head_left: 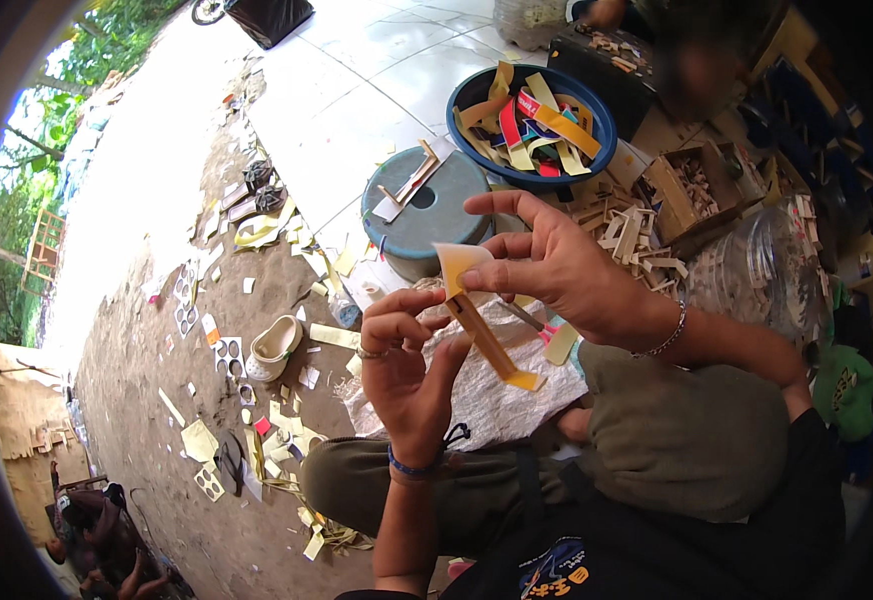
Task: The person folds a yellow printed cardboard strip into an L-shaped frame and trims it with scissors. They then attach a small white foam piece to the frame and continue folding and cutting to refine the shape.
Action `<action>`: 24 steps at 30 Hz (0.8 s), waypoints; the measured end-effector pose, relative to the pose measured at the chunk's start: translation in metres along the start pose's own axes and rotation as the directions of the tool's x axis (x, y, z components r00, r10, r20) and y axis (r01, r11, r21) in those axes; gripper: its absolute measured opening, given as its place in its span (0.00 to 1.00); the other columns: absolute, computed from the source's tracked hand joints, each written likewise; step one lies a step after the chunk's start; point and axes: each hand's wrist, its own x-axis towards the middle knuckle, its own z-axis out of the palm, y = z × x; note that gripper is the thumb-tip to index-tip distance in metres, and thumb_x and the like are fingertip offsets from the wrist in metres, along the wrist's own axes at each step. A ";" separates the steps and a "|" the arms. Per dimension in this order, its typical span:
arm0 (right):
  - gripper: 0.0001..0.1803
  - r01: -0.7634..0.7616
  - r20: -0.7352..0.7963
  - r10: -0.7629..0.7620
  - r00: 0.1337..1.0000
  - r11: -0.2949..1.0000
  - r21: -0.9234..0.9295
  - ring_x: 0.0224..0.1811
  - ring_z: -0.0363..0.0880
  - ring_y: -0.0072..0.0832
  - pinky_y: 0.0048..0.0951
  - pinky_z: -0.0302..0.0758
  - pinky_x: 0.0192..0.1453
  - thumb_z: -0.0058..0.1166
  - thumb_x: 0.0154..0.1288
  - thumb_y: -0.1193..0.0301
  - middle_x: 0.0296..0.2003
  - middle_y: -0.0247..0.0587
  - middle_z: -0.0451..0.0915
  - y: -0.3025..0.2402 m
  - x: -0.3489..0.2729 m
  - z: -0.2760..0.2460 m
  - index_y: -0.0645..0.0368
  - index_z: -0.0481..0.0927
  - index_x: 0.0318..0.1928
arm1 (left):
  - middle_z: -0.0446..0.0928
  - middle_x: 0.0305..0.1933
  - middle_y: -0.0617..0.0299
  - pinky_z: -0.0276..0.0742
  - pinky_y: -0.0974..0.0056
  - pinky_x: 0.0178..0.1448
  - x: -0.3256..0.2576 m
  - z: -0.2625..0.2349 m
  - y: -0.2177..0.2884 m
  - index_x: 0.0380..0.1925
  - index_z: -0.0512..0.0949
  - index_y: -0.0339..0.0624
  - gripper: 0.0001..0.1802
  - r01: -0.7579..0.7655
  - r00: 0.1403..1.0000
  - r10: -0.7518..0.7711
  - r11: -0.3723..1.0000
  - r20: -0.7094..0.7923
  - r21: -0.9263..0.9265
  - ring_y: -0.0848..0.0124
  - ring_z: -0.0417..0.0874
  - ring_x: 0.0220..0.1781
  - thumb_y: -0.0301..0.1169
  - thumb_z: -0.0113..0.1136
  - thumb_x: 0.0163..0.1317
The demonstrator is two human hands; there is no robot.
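Over my lap I hold a narrow wooden piece [484, 337] at a slant, with a yellow strip [454, 260] at its upper end and more yellow showing at its lower end. My right hand [567, 262] pinches the strip between thumb and fingers, its index finger stretched out. My left hand [409, 365] is curled with its fingertips at the side of the wooden piece near the strip. Just beyond and below lie scissors [555, 335] with pink handles, partly hidden, on a white woven sack [502, 413].
Ahead stands an upturned grey-green tub [427, 190] with a small wooden frame [419, 178] on it. A blue basin [608, 150] holds coloured strips. Wooden sticks [632, 240] and a cardboard box [692, 215] lie right. Scraps and a pale clog [277, 345] litter the ground left; another person sits far right.
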 end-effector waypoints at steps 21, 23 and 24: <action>0.27 0.071 -0.105 -0.086 0.991 0.987 -0.143 0.47 0.81 0.18 0.21 0.75 0.43 0.65 0.70 0.62 0.49 0.39 0.85 0.019 0.034 -0.051 0.62 0.73 0.62 | 0.84 0.53 0.58 0.84 0.66 0.55 -0.005 -0.013 -0.006 0.58 0.76 0.33 0.17 0.479 0.875 -0.482 0.876 -0.054 -0.058 0.71 0.86 0.52 0.22 0.64 0.71; 0.25 0.028 -0.083 -0.076 0.994 0.881 -0.473 0.41 0.82 0.23 0.27 0.77 0.42 0.69 0.65 0.57 0.44 0.39 0.86 0.048 0.046 -0.079 0.60 0.80 0.54 | 0.83 0.53 0.57 0.86 0.63 0.56 -0.003 -0.016 -0.005 0.58 0.75 0.32 0.17 0.521 0.844 -0.517 0.854 -0.143 -0.011 0.68 0.87 0.53 0.24 0.64 0.72; 0.24 0.050 -0.033 -0.089 0.995 0.793 -0.607 0.38 0.82 0.26 0.30 0.77 0.42 0.71 0.62 0.55 0.41 0.39 0.87 0.067 0.049 -0.094 0.60 0.83 0.49 | 0.82 0.54 0.56 0.86 0.63 0.55 -0.002 -0.017 -0.005 0.59 0.75 0.32 0.18 0.502 0.855 -0.501 0.864 -0.134 -0.034 0.67 0.87 0.53 0.24 0.64 0.72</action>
